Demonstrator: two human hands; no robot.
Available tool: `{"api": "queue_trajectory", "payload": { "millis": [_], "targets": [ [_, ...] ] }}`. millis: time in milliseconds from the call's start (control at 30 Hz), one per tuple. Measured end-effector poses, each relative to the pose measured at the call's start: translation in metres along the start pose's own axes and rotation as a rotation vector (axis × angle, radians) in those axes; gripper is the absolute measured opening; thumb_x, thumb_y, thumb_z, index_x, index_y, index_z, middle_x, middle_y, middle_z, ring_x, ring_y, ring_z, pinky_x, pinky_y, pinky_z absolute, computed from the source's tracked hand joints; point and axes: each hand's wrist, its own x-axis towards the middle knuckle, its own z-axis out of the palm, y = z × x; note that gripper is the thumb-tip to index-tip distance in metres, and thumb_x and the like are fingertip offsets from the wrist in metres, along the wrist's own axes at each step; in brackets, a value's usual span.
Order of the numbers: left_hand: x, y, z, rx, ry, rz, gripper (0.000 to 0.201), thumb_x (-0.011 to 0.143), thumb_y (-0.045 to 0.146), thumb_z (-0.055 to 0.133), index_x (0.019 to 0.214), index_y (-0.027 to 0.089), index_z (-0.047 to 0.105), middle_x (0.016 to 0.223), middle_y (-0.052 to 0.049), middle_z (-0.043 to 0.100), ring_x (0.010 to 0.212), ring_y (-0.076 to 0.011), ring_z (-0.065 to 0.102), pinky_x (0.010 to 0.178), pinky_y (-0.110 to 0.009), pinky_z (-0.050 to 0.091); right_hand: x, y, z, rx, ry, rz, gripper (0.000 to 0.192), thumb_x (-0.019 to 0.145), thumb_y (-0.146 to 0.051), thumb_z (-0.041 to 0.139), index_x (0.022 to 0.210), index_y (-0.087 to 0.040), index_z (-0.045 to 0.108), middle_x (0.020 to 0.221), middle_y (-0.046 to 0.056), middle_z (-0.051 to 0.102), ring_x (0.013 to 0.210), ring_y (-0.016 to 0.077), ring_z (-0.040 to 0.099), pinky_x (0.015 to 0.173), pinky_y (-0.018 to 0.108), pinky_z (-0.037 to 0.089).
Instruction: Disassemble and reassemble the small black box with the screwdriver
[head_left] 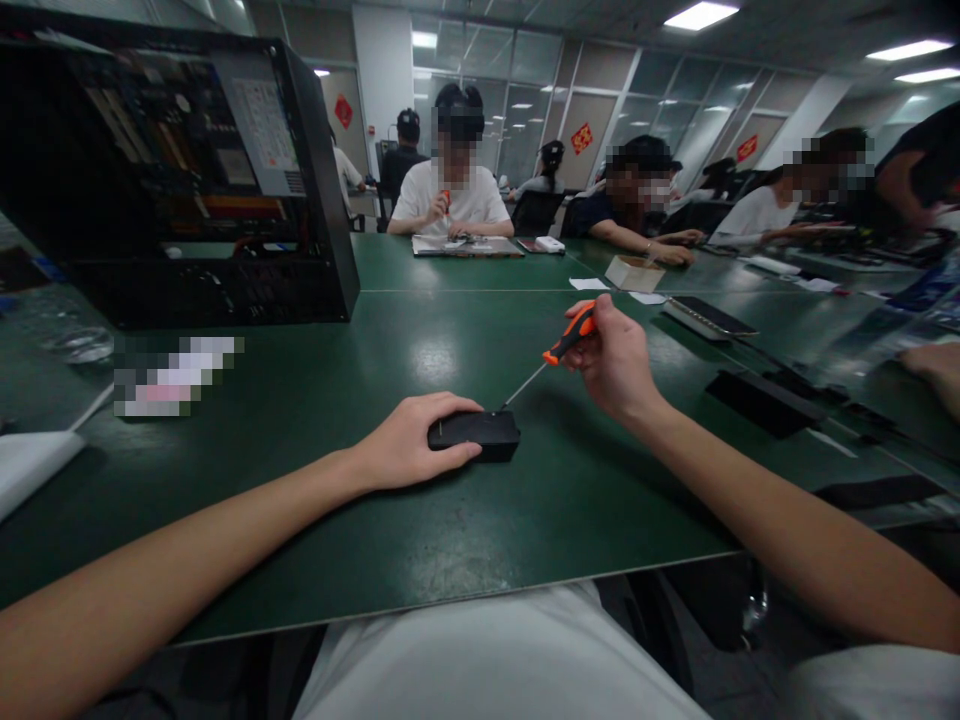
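A small black rectangular box [491, 432] lies flat on the green table [420, 545]. My left hand [409, 440] grips its left end, thumb along the near side and fingers over the far side. In my right hand [611, 355] is a screwdriver [571, 332] with an orange and black handle, held at a slant. Its thin metal shaft runs down to the left, and the tip meets the far edge of the box's top near the right end. Whether the tip sits in a screw is too small to tell.
An opened black computer case [315, 200] stands at the left. To the right lie a black box-shaped part [765, 403], a dark flat device [711, 316] and an open carton [634, 273]. Across the table, a person in white [450, 200] holds an orange tool; other people sit further right.
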Motion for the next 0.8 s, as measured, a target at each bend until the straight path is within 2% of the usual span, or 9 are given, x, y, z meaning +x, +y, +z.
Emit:
{"api": "queue_trajectory", "payload": {
  "millis": [167,367,533,700,800],
  "targets": [
    [-0.001,-0.002,0.001,0.008,0.013,0.026,0.037,0.093,0.035,0.069,0.125,0.017,0.066,0.118,-0.009,0.073,0.103,-0.0229,0.069,0.091,-0.033,0.051,-0.002,-0.01,-0.003,0.007,-0.011,-0.095,0.046,0.08,-0.07,0.069,0.083,-0.024,0.066,0.058,-0.004,0.05,0.044,0.0102,0.045,0.038,0.026,0.036],
    [-0.002,-0.001,0.001,0.008,0.012,0.046,0.037,0.094,0.034,0.068,0.126,0.016,0.065,0.118,-0.008,0.072,0.103,-0.0221,0.069,0.091,-0.032,0.051,-0.007,-0.004,0.001,-0.04,-0.061,-0.083,0.046,0.081,-0.067,0.071,0.086,-0.021,0.067,0.061,-0.004,0.055,0.045,0.0079,0.048,0.04,0.022,0.038],
    [-0.002,-0.002,0.001,0.016,0.006,0.051,0.037,0.094,0.034,0.068,0.126,0.016,0.064,0.118,-0.008,0.072,0.103,-0.0218,0.069,0.092,-0.032,0.05,-0.01,-0.004,-0.003,-0.151,-0.097,-0.197,0.044,0.086,-0.066,0.066,0.086,-0.021,0.067,0.065,-0.003,0.058,0.047,0.0086,0.051,0.043,0.023,0.04],
    [-0.002,-0.003,0.001,0.015,-0.001,0.046,0.037,0.094,0.034,0.068,0.126,0.016,0.064,0.117,-0.009,0.072,0.102,-0.0223,0.068,0.09,-0.033,0.051,-0.012,-0.027,-0.008,-0.429,-0.198,-0.375,0.034,0.095,-0.056,0.057,0.093,-0.023,0.066,0.072,-0.001,0.062,0.054,0.0111,0.055,0.05,0.025,0.043],
    [-0.001,-0.002,0.001,0.018,0.001,0.052,0.036,0.094,0.035,0.067,0.125,0.016,0.064,0.116,-0.009,0.072,0.101,-0.0224,0.069,0.09,-0.033,0.051,-0.006,-0.059,0.001,-0.724,-0.401,-0.47,0.023,0.097,-0.041,0.053,0.098,-0.021,0.066,0.076,0.001,0.065,0.057,0.0123,0.057,0.056,0.027,0.043]
  ]
}}
